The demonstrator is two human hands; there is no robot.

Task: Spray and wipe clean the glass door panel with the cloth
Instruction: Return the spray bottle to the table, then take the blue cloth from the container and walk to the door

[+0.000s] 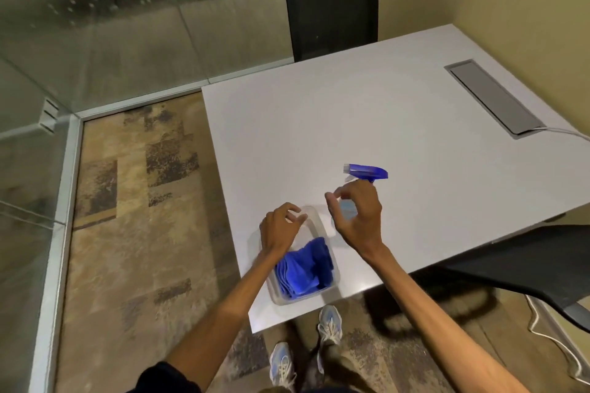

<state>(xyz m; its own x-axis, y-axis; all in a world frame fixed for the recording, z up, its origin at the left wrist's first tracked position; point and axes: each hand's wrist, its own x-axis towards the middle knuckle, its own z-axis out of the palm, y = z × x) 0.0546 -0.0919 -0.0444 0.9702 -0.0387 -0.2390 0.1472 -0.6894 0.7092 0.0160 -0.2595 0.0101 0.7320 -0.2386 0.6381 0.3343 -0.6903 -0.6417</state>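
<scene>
Right hand (356, 215): grip released, fingers curled about spray bottle (365, 173) neck, frame centre, poised to lift; left hand (281, 228): unclenched over clear tub (311, 295) holding blue cloth (303, 268), worktop (367, 112) near corner; glass door panel (32, 169) left edge, unsprayed

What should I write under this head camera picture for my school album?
Two hands reach over a white table: the left hand above a tub of blue cloths, the right hand open by the spray bottle.
</scene>
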